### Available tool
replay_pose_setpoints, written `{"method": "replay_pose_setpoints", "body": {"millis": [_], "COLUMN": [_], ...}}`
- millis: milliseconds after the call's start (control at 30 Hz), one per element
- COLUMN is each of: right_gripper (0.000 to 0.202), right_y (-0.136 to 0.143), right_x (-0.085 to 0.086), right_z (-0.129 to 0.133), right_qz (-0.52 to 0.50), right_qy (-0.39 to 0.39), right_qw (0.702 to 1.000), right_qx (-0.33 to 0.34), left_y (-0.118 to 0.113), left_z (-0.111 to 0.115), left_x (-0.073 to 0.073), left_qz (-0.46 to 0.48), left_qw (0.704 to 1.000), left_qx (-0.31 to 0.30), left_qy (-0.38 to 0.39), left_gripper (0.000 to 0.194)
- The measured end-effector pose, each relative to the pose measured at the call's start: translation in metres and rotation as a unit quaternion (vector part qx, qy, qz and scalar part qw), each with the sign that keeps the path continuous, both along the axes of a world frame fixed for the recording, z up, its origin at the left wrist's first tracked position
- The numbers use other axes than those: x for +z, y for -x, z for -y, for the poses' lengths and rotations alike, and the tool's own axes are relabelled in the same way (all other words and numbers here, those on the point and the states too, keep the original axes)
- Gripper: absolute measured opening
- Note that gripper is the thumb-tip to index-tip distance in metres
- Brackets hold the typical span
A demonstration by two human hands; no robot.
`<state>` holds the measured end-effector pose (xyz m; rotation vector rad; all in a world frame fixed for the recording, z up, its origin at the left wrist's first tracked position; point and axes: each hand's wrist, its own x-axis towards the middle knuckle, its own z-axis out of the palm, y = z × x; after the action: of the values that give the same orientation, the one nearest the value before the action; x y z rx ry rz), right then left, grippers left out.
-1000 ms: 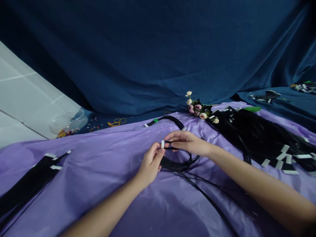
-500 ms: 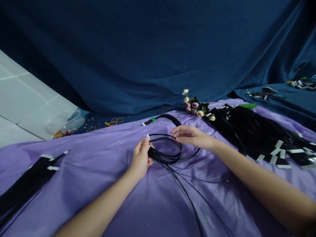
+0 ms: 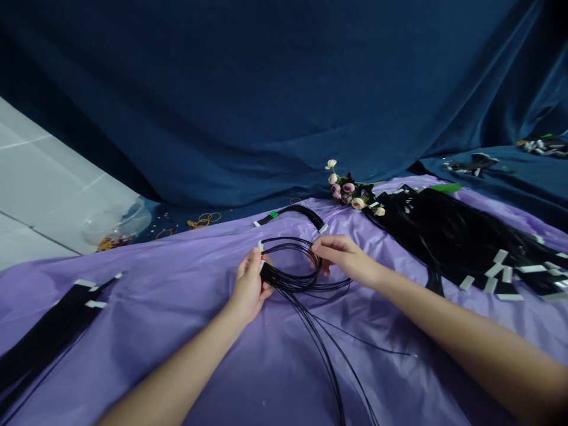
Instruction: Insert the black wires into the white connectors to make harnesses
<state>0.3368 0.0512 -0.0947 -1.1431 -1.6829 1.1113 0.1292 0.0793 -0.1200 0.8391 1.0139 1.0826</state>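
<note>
A black cable bundle [image 3: 290, 283] with white connectors is looped into a coil above the purple cloth. My left hand [image 3: 249, 284] is closed on the coil's left side, where a white connector [image 3: 261, 246] stands out above the thumb. At the right side of the loop, my right hand [image 3: 339, 253] pinches the wires between thumb and fingers. Loose wires trail from the coil down toward the near edge, and one thin strand reaches out to the right. Just beyond the hands lies a short curved black cable [image 3: 306, 210] with white ends and a green band.
Purple cloth [image 3: 177, 302] covers the work surface. Many black cables [image 3: 452, 231] with white ends are piled at right, beside artificial flowers [image 3: 348, 188]. Another flat black bundle [image 3: 53, 319] lies left. Behind are yellow rubber bands [image 3: 205, 220] and a clear container [image 3: 118, 225].
My right hand has come down onto the coil's right side and closed on the wires. The coil and my left hand have shifted slightly left, and the trailing wires have swung.
</note>
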Motion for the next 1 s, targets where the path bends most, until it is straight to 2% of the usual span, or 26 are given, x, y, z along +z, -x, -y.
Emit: {"method": "replay_pose_setpoints", "body": {"millis": [100, 200, 300, 433, 533, 667, 800, 933, 1000], "right_gripper": [0.035, 0.035, 0.027, 0.021, 0.015, 0.019, 0.023, 0.023, 0.023], "right_y": [0.003, 0.003, 0.002, -0.001, -0.002, 0.002, 0.01, 0.013, 0.014], "right_x": [-0.003, -0.009, -0.02, -0.034, -0.034, -0.026, -0.024, -0.026, -0.026], "right_z": [-0.003, -0.006, -0.008, -0.007, -0.003, 0.005, 0.013, 0.014, 0.013], "right_qz": [-0.002, 0.029, 0.087, 0.171, 0.218, 0.255, 0.278, 0.296, 0.305], "right_qy": [-0.001, -0.036, -0.114, -0.249, -0.338, -0.433, -0.528, -0.506, -0.466], "right_qw": [1.0, 0.999, 0.987, 0.944, 0.913, 0.864, 0.799, 0.804, 0.822], "right_qx": [-0.008, -0.028, -0.077, -0.134, -0.074, 0.045, 0.08, 0.099, 0.113], "left_y": [0.0, 0.0, -0.001, -0.002, -0.003, -0.004, -0.006, -0.006, -0.006], "left_z": [0.001, 0.003, 0.006, 0.012, 0.015, 0.015, 0.014, 0.014, 0.014], "left_x": [0.002, 0.005, 0.009, 0.011, 0.01, 0.007, 0.007, 0.005, 0.004], "left_qz": [0.005, 0.021, 0.045, 0.064, 0.078, 0.055, 0.032, 0.025, 0.025], "left_qw": [1.0, 0.999, 0.995, 0.987, 0.983, 0.988, 0.99, 0.991, 0.992], "left_qx": [-0.023, -0.044, -0.067, -0.106, -0.126, -0.098, -0.081, -0.079, -0.079], "left_qy": [0.003, 0.024, 0.064, 0.106, 0.108, 0.109, 0.106, 0.102, 0.099], "left_gripper": [0.046, 0.045, 0.048, 0.05, 0.047, 0.046, 0.047, 0.046, 0.045]}}
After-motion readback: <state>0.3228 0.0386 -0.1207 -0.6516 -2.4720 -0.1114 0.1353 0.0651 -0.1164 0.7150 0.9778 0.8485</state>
